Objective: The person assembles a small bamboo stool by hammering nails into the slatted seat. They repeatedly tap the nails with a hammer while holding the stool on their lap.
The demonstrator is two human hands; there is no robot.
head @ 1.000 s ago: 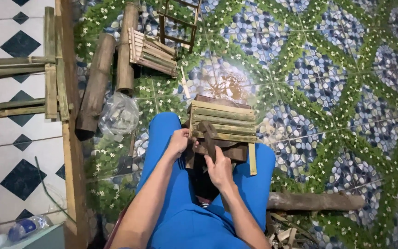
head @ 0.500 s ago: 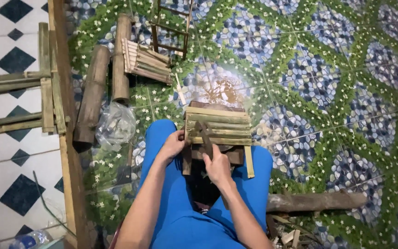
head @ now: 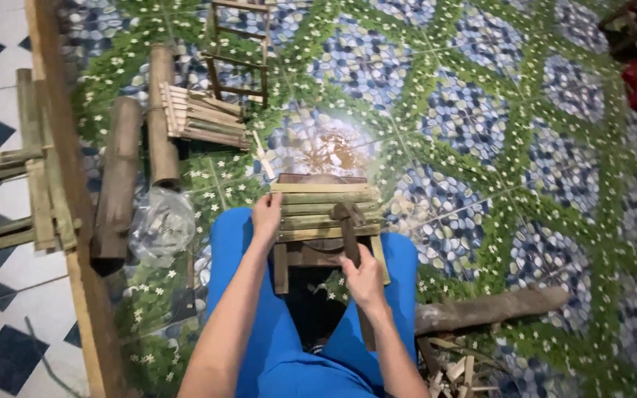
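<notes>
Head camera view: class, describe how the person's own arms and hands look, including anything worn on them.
Both forearms are bare, with no sleeves in view. The left hand and right hand wear no gloves; no rings, watch or bracelets are visible. The legs below them are in bright blue trousers.

view: tipped down, floor items slid up-frame | right hand (head: 365,278): dropped toward the near edge of the slatted bamboo frame (head: 326,210), hammer (head: 348,228) head stayed on slats | left hand (head: 266,215): moved up onto frame's left edge
</notes>
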